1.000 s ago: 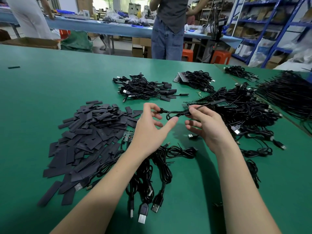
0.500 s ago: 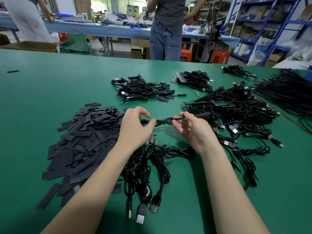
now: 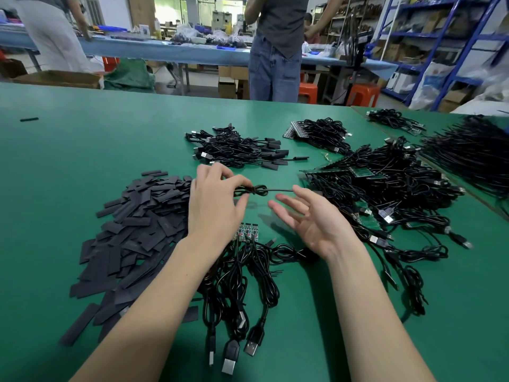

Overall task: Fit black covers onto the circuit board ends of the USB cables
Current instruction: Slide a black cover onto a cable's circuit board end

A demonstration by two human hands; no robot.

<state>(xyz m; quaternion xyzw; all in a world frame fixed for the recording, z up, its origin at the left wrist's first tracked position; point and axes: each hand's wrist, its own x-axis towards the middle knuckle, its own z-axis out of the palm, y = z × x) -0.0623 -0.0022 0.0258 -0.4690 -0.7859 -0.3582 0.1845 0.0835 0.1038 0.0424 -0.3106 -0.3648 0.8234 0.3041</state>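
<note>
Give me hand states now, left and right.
Left hand: pinches the coiled black cable above the table.
Right hand: open, fingers spread, holding nothing.

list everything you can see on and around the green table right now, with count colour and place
table: one, green, fills the foreground
black covers: a loose pile, too many to count, left of the hands
held cable: one, black, bundled, between the hands
uncovered cables: a few, black, near edge, small circuit boards at their far ends
covered cables: one heap, black, centre far
cable heap: large, black, right of the hands
smaller cable heap: black, far centre-right
stools: two, orange, behind the table
standing person: dark top, jeans, beyond the table
left hand: pinches the held cable
right hand: open, palm up, holds nothing
</note>
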